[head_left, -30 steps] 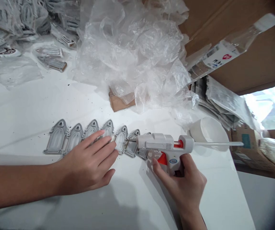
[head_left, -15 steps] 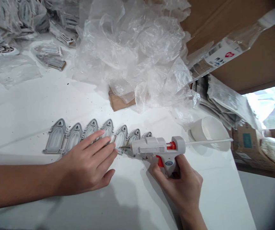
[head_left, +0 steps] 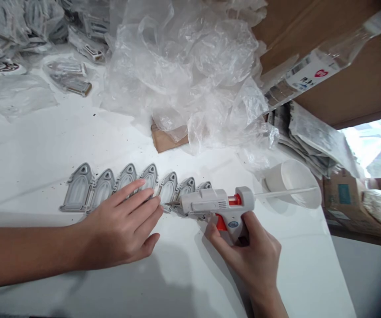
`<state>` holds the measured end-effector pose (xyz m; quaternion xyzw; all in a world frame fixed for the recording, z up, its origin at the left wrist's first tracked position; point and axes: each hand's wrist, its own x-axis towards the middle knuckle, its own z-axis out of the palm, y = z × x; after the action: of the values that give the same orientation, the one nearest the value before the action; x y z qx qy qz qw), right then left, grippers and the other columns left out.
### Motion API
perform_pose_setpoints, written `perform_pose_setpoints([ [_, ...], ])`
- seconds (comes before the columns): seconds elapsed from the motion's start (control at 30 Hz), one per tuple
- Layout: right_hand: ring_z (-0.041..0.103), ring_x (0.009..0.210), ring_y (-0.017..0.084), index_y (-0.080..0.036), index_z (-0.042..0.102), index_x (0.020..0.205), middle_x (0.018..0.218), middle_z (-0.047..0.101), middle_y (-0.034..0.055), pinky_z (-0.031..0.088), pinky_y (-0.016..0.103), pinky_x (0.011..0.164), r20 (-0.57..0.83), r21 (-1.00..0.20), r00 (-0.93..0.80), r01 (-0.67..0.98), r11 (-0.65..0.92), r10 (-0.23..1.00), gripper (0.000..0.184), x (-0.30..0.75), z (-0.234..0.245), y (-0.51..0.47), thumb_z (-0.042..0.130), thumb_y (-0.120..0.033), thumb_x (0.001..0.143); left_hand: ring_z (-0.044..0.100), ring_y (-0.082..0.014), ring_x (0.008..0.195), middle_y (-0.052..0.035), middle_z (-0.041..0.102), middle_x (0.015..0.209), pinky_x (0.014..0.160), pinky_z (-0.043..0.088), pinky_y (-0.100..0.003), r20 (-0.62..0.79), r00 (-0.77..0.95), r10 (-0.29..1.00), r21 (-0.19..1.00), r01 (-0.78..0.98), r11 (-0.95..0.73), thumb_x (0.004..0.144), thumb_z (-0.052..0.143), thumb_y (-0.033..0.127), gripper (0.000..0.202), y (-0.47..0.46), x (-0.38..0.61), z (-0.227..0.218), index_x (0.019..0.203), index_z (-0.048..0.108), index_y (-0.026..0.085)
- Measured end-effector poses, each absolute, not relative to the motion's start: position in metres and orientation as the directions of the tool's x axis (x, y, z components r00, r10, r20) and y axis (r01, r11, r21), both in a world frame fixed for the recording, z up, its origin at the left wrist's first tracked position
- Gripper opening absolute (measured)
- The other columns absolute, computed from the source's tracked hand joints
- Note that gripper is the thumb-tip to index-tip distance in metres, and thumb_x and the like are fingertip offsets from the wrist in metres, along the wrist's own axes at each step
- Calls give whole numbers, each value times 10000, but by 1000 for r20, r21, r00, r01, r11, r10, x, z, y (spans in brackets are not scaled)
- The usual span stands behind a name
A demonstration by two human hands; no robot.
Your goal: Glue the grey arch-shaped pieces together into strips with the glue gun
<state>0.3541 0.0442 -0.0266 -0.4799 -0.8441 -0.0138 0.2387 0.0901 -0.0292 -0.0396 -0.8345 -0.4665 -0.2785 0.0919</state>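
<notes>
Several grey arched window-shaped pieces point(head_left: 78, 190) stand side by side in a row on the white table point(head_left: 184, 287). Across the middle of the row lies my left hand point(head_left: 124, 225), palm down with its fingers stretched out, covering the lower parts of some pieces. My right hand point(head_left: 250, 256) is wrapped round the handle of a white hot glue gun point(head_left: 207, 201) with a red trigger. The gun points left, its metal nozzle at the lower part of a piece close to my left fingertips. A long glue stick point(head_left: 285, 193) sticks out of its rear.
Crumpled clear plastic bags point(head_left: 184, 66) are heaped at the back, above a piece of cardboard point(head_left: 169, 139). Wrapped grey pieces point(head_left: 8, 22) pile up at the back left. To the right are a plastic cup point(head_left: 291, 176), a clear bottle point(head_left: 323, 66) and a cardboard box point(head_left: 346, 212).
The glue gun has shifted slightly left, its nozzle staying near the same piece. My left hand remains almost still.
</notes>
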Motion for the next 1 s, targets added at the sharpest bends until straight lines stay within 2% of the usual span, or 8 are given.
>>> perform_pose_setpoints([
  [0.33, 248, 415, -4, -153, 425, 717, 482, 332, -89, 252, 128, 405, 424, -188, -451, 804, 564, 785, 331, 357, -22, 48, 653, -391, 743, 665, -250, 980, -86, 739, 1010, 1008, 484, -464, 577, 404, 710, 104, 825, -555, 836, 644, 300, 276, -29, 90, -40, 984, 703, 74],
  [0.57, 284, 422, 6, -159, 399, 689, 477, 352, -77, 271, 136, 416, 419, -158, -484, 794, 587, 768, 360, 356, -23, 46, 672, -391, 726, 668, -246, 966, -87, 742, 1003, 996, 494, -460, 581, 399, 709, 114, 823, -556, 831, 654, 288, 263, -29, 90, -40, 969, 705, 69],
  [0.77, 231, 452, 6, -162, 388, 697, 510, 300, -78, 240, 124, 394, 407, -285, -404, 796, 534, 819, 362, 359, -19, 48, 682, -371, 731, 663, -244, 993, -83, 737, 1018, 1024, 473, -456, 553, 415, 723, 104, 826, -554, 852, 636, 312, 279, -30, 90, -39, 985, 706, 76],
  [1.0, 227, 484, 14, -165, 354, 682, 539, 281, -68, 227, 127, 403, 368, -433, -284, 791, 433, 886, 455, 349, -11, 46, 706, -447, 735, 658, -255, 1029, -88, 732, 1049, 1039, 446, -455, 559, 424, 713, 84, 826, -557, 861, 621, 304, 269, -37, 79, -30, 998, 697, 85],
])
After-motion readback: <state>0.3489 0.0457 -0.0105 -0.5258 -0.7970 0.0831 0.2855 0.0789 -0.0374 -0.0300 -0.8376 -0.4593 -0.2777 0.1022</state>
